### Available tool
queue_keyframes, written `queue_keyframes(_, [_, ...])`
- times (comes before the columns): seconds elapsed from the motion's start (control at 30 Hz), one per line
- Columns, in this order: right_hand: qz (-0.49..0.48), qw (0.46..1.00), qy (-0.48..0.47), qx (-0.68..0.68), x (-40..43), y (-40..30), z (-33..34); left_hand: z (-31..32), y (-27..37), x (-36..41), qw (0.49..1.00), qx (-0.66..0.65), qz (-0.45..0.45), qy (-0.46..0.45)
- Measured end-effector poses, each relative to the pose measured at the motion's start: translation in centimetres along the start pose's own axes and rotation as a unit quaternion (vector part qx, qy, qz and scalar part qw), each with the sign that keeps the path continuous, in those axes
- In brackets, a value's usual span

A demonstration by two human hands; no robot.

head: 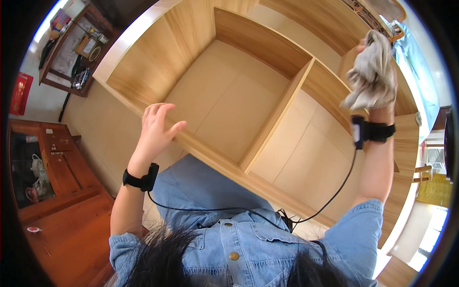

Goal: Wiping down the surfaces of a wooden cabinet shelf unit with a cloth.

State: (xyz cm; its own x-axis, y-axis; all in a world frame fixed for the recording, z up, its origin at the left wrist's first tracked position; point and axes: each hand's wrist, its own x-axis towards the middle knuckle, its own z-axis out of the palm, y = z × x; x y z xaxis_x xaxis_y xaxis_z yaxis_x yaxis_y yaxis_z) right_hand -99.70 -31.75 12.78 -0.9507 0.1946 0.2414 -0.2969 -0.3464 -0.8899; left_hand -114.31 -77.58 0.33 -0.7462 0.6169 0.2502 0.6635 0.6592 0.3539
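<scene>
Before me is a large wooden cabinet frame (pixel 211 154) with dividers and a light wood grain. My left hand (pixel 157 127) rests at its near edge, thumb and fingers apart, holding no loose object. On the right, my right hand (pixel 362 46) is mostly hidden behind a crumpled grey-beige cloth (pixel 373 73), which it holds over the right part of the frame. A divider (pixel 278 116) runs between the two nearer compartments. Black straps with small devices sit on both wrists, joined by a black cable (pixel 222 208) across my lap.
A reddish wooden cabinet (pixel 79 222) with a glass panel stands at the left. Behind it, a glass-sided wooden case (pixel 68 77) holds bottles and a box. Light blue fabric (pixel 416 71) hangs at the upper right, near a carved wooden furniture piece (pixel 364 14).
</scene>
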Motion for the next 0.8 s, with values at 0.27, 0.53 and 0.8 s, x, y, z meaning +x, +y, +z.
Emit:
queue_keyframes(0.27, [-0.007, 0.769, 0.478, -0.424, -3.3, 2.6, -27.4, 2.9, 2.7, 3.4, 0.994, 0.057, -0.088, 0.001])
queue_keyframes(0.53, [0.260, 0.404, 0.542, -0.689, -6.8, 14.4, -35.4, 2.8, 3.6, 4.2, 0.986, 0.090, -0.137, -0.038])
queue_keyframes(0.8, [0.172, 0.500, 0.379, -0.759, 4.4, 22.4, -28.0, 3.5, 3.7, 4.4, 0.980, 0.119, -0.141, -0.067])
